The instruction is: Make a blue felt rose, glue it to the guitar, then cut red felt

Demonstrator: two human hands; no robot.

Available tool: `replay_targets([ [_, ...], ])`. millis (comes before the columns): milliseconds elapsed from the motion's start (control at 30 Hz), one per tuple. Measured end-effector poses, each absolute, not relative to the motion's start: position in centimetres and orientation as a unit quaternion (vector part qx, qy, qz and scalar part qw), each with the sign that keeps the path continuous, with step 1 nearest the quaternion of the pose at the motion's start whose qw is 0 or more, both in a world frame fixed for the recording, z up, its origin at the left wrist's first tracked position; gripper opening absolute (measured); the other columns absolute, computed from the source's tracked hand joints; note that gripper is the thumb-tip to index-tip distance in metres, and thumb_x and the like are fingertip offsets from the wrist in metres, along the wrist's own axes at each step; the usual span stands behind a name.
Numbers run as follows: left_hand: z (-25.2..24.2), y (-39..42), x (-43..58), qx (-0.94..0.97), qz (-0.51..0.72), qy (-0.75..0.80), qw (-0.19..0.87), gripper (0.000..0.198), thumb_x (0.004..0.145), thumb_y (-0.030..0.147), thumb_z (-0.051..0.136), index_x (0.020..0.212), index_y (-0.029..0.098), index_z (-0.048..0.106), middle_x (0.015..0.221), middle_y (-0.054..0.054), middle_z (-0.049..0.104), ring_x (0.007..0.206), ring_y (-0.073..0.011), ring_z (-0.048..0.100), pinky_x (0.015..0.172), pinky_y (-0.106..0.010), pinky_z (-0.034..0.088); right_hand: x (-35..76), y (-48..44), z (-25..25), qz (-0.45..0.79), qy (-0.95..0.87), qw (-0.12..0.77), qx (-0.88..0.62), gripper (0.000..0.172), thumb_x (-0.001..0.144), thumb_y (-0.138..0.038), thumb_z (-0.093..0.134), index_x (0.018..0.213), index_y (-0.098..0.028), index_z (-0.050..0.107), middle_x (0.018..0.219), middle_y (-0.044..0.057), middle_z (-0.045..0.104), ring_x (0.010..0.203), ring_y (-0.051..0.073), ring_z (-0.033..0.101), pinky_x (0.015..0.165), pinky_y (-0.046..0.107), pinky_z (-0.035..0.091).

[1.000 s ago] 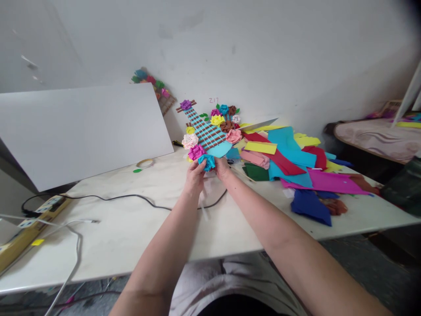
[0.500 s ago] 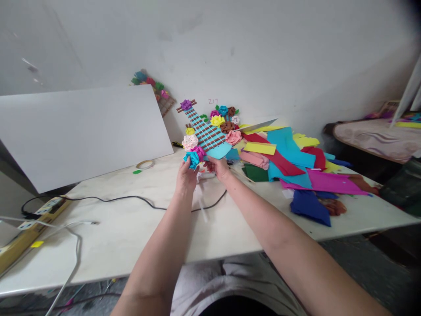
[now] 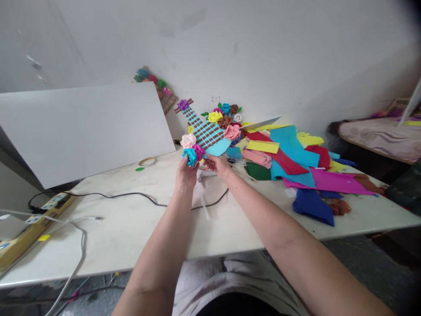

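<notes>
A blue guitar-shaped craft (image 3: 210, 135) with brown strips, white strings and paper flowers is held up, tilted, above the table. My left hand (image 3: 186, 175) is closed at its lower left, thumb on a blue paper flower (image 3: 190, 156) beside a magenta one (image 3: 198, 152). My right hand (image 3: 217, 166) is closed on the craft's bottom edge, its fingertips partly hidden underneath. White, yellow, pink and brown flowers line the sides, and a purple flower (image 3: 183, 104) tops the neck. Beneath my hands lies a partly hidden white glue gun with a clear glue stick (image 3: 204, 205).
Coloured crepe paper (image 3: 289, 149) is heaped on the right. A white board (image 3: 92, 131) leans against the wall, with another flowered craft (image 3: 154, 83) behind it. A tape roll (image 3: 147, 162), black cable (image 3: 131, 193) and power strip (image 3: 39, 226) are on the left.
The craft has shifted and tilted slightly to the left in my hands, and both hands keep their hold. The whole view has moved a little.
</notes>
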State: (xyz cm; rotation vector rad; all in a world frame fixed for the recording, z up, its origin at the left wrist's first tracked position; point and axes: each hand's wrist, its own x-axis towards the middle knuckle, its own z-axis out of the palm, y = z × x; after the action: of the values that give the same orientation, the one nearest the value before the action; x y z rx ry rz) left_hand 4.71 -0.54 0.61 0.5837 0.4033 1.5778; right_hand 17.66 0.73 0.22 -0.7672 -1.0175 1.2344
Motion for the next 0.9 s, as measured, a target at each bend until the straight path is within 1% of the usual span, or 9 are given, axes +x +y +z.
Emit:
replay_targets([
  [167, 0.5, -0.4, 4.1, 0.237, 0.705, 0.145, 0.653, 0.014, 0.069, 0.030, 0.065, 0.082, 0.024, 0.065, 0.093, -0.003, 0.067, 0.095, -0.0193, 0.061, 0.092, -0.036, 0.042, 17.5, 0.4, 0.4, 0.547, -0.447, 0.622, -0.339, 0.022, 0.062, -0.033, 0.064, 0.056, -0.013, 0.060, 0.050, 0.003, 0.062, 0.037, 0.008, 0.048, 0.034, 0.019, 0.027],
  [367, 0.1, -0.3, 4.0, 0.217, 0.706, 0.144, 0.658, 0.009, 0.071, 0.030, 0.061, 0.076, 0.024, 0.064, 0.088, -0.002, 0.067, 0.092, -0.0205, 0.062, 0.090, -0.040, 0.043, 17.5, 0.4, 0.2, 0.545, -0.447, 0.623, -0.339, 0.022, 0.062, -0.033, 0.065, 0.055, -0.013, 0.060, 0.049, 0.003, 0.062, 0.036, 0.008, 0.047, 0.034, 0.019, 0.027],
  [467, 0.1, -0.5, 4.4, 0.228, 0.694, 0.148, 0.667, 0.009, 0.070, 0.031, 0.062, 0.073, 0.023, 0.063, 0.081, -0.002, 0.067, 0.085, -0.0202, 0.062, 0.085, -0.038, 0.045, 17.1, 0.3, 0.2, 0.548, -0.438, 0.627, -0.339, 0.023, 0.063, -0.034, 0.065, 0.056, -0.013, 0.060, 0.049, 0.003, 0.062, 0.036, 0.008, 0.048, 0.034, 0.019, 0.027],
  [567, 0.2, -0.8, 4.9, 0.267, 0.674, 0.141, 0.674, 0.013, 0.068, 0.034, 0.065, 0.070, 0.021, 0.063, 0.077, -0.003, 0.066, 0.078, -0.0206, 0.062, 0.078, -0.036, 0.046, 16.6, 0.2, 0.3, 0.558, -0.421, 0.630, -0.339, 0.024, 0.065, -0.035, 0.064, 0.057, -0.013, 0.060, 0.049, 0.003, 0.062, 0.037, 0.008, 0.048, 0.034, 0.019, 0.027],
  [700, 0.2, -1.2, 5.3, 0.317, 0.652, 0.144, 0.674, 0.018, 0.068, 0.037, 0.065, 0.071, 0.019, 0.064, 0.072, -0.004, 0.064, 0.070, -0.0184, 0.060, 0.072, -0.033, 0.046, 16.2, -0.1, 0.7, 0.577, -0.389, 0.633, -0.340, 0.024, 0.069, -0.032, 0.061, 0.055, -0.013, 0.059, 0.048, 0.003, 0.061, 0.036, 0.007, 0.047, 0.034, 0.019, 0.026],
  [900, 0.6, -1.8, 5.8, 0.355, 0.650, 0.160, 0.652, 0.019, 0.068, 0.035, 0.067, 0.078, 0.020, 0.063, 0.075, -0.004, 0.063, 0.071, -0.0172, 0.058, 0.069, -0.031, 0.042, 15.7, -0.3, 1.5, 0.604, -0.330, 0.637, -0.349, 0.022, 0.074, -0.026, 0.057, 0.057, -0.013, 0.058, 0.046, 0.001, 0.059, 0.035, 0.007, 0.046, 0.033, 0.019, 0.027],
])
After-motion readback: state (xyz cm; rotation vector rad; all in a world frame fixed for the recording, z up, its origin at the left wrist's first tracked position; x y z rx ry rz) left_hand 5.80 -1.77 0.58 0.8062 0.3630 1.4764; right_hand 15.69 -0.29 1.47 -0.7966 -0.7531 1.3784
